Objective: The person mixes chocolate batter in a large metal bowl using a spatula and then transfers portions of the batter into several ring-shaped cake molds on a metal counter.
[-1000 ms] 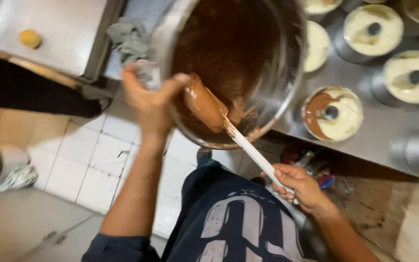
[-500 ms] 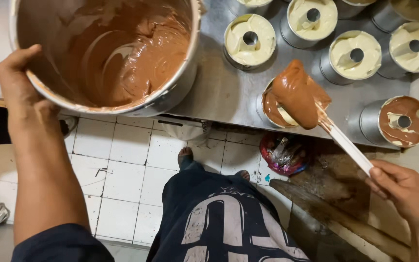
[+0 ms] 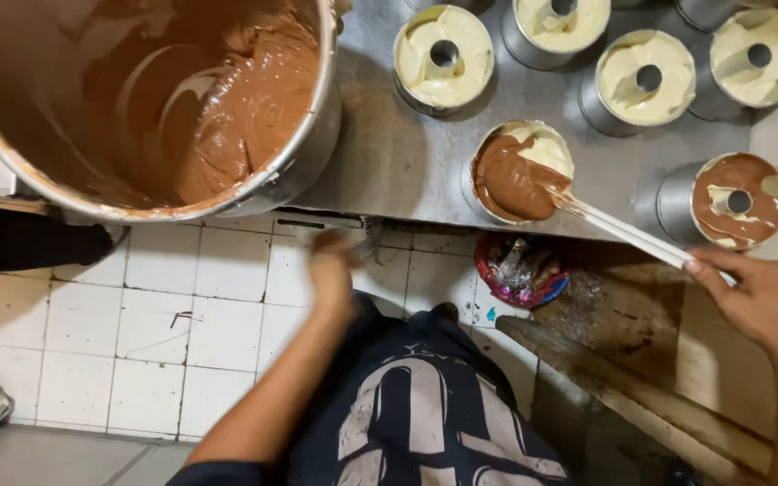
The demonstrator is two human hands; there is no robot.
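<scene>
The left hand (image 3: 330,270) has let go of the big metal mixing bowl (image 3: 150,108) of chocolate batter, which now rests on the steel table (image 3: 398,166) by itself; the hand hangs blurred below the table edge, its fingers apparently empty and loosely curled. The right hand (image 3: 754,301) has brought the white spatula (image 3: 632,236) down: half a second ago it hovered loaded, and now its fingers close around the handle while the blade spreads chocolate batter over pale batter in the small tube tin (image 3: 520,173).
</scene>
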